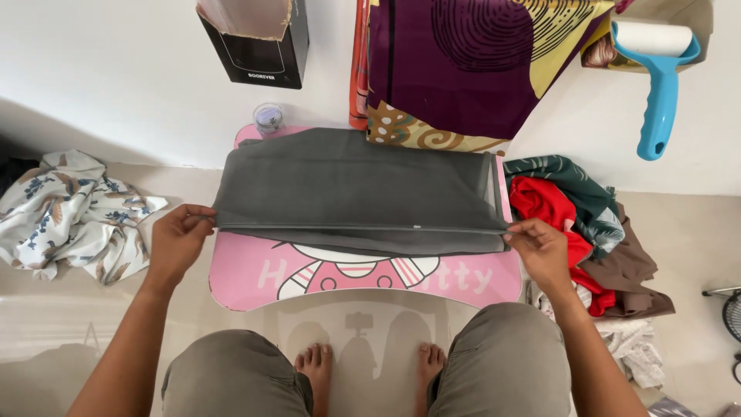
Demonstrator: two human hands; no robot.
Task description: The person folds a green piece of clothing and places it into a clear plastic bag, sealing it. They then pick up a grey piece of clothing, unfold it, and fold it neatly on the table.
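1. Head view, looking down: a grey garment [355,189] lies folded flat across a small pink lap table [255,278] with a cartoon print, and it covers most of the tabletop.
2. The left hand [177,239] pinches the garment's near left corner between thumb and fingers; the right hand [540,247] pinches the near right corner the same way. Both grips are narrow and closed on the cloth's top layer.
3. The cloth looks soft, matte and fairly thick, like a knit or fleece. It probably weighs little and drapes limp, so it would sag in the middle if lifted by the corners alone.
4. A straight seam or hem runs along the near edge between the two hands; that edge looks like the firmest place to hold, since the doubled layers there give the fingers more to grip.
5. The table surface appears smooth and hard, so the fabric may slide on it easily.
6. To the left a floral white cloth [73,212] lies crumpled on the floor; to the right sits a heap of red, green and brown clothes [594,232].
7. Behind the table hangs a purple patterned fabric [463,69], and a blue lint roller [658,73] rests against the white wall.
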